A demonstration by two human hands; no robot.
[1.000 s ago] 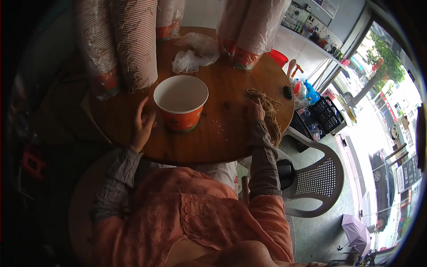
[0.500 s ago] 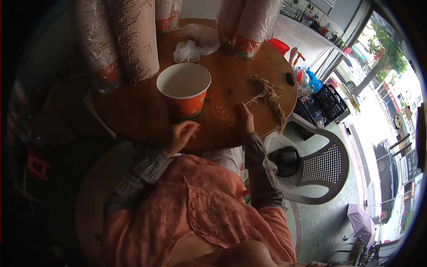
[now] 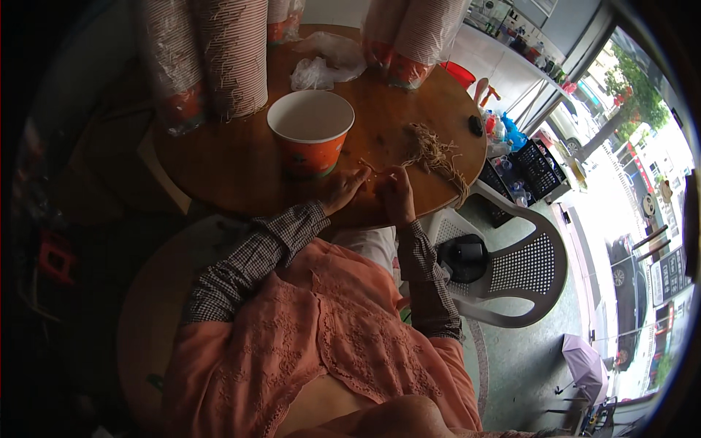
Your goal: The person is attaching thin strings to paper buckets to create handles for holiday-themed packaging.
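My left hand (image 3: 345,191) is over the table's near edge, its fingers pressed together and pointing at my right hand. Whatever they may hold is hidden. My right hand (image 3: 396,197) is closed, and a thin straw strand (image 3: 367,165) sticks out from its fingers towards the left fingertips. Just beyond the right hand lies a loose bundle of dry straw strands (image 3: 432,150), drooping over the table's right edge. An orange paper bucket (image 3: 310,155) with a white inside stands upright beyond my left hand, apart from it.
The round wooden table (image 3: 226,171) carries tall stacks of paper buckets (image 3: 234,58) at the back left and wrapped ones (image 3: 420,44) at the back. A crumpled plastic bag (image 3: 321,66) lies between. To the right are a plastic chair (image 3: 522,274) with a black object and black crates (image 3: 537,168).
My left hand has moved right, from below the bucket to beside my right hand. My right hand has closed and lowered slightly. The view has shifted a little.
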